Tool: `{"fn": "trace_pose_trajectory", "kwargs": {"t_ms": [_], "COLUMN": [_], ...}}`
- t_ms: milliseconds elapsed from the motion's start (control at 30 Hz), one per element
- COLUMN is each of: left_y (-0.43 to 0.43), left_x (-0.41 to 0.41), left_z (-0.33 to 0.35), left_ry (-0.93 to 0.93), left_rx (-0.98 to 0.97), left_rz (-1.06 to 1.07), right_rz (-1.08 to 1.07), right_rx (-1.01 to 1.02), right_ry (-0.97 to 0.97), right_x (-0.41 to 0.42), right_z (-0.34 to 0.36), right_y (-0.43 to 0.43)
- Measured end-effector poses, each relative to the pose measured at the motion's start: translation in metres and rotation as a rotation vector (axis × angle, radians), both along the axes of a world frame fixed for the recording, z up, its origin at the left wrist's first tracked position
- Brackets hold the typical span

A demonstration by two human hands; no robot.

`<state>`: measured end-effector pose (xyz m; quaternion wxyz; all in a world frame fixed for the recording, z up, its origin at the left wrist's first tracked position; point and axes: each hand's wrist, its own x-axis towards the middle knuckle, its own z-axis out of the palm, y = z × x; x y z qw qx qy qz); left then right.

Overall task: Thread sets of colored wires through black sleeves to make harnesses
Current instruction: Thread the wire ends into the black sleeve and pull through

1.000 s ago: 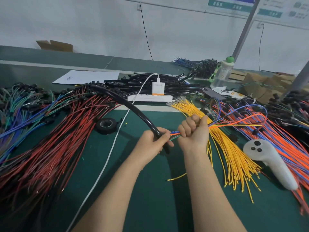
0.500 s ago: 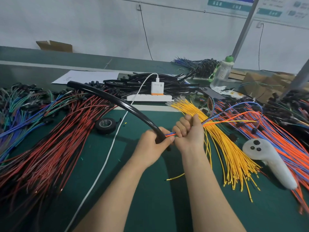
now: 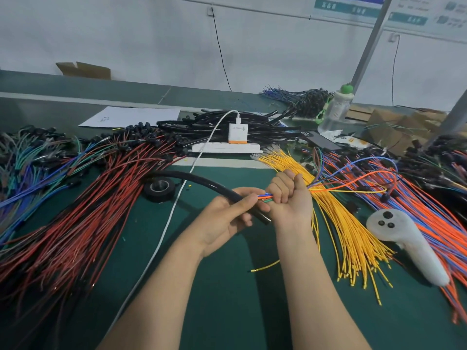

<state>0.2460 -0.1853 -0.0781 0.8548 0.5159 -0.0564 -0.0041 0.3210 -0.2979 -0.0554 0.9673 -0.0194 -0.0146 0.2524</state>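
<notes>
As I judge it, the limp black sleeve (image 3: 199, 179) arcing away left of the left hand (image 3: 227, 218) could sag or twist if that grip slackens, and the colored wires (image 3: 264, 197) could splay or buckle outside its mouth. The left hand curls round the sleeve near its open end. Just beside it, the right hand (image 3: 290, 200) is a fist clamped on the wire bundle, whose tips reach the left fingers.

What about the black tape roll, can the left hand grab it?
Probably not yet: the left hand grips the black sleeve. The tape roll lies nearby, only a flat white cable between.
</notes>
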Motion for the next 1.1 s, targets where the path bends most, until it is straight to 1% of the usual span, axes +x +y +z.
{"fn": "trace_pose_trajectory", "kwargs": {"t_ms": [100,233,333,467,600,733,800,933,1100], "left_y": [-0.0003,-0.0013,-0.0022,-0.0023,-0.0017,-0.0011,-0.0012,-0.0018,-0.0035], "left_x": [-0.0011,-0.0018,-0.0019,-0.0020,-0.0015,-0.0032,-0.0040,-0.0035,-0.0005], "left_z": [0.0012,0.0020,0.0027,0.0037,0.0043,0.0040,0.0038,0.0043,0.0027], "left_ry": [0.000,-0.005,0.005,0.026,0.070,0.051,0.030,0.004,-0.034], "left_rx": [-0.068,-0.063,-0.044,0.010,0.069,-0.051,-0.078,-0.061,0.003], "left_rz": [-0.042,-0.058,-0.044,-0.016,-0.001,-0.028,-0.047,-0.047,0.082], "right_rz": [0.029,0.050,0.030,0.034,0.064,0.063,0.039,0.027,0.041], "right_rx": [0.038,0.079,0.011,-0.098,-0.144,-0.088,-0.054,-0.010,-0.031], "right_ry": [-0.009,-0.012,-0.008,-0.050,-0.083,-0.089,-0.087,-0.069,-0.047], "right_x": [0.0003,-0.0008,-0.0019,-0.0043,-0.0073,-0.0075,-0.0072,-0.0074,-0.0093], "right_z": [0.0009,0.0017,0.0025,0.0023,0.0035,0.0062,0.0068,0.0063,0.0051], "right_y": [0.0004,0.0020,0.0036,0.0052,0.0069,0.0050,0.0045,0.0059,0.0088]}}
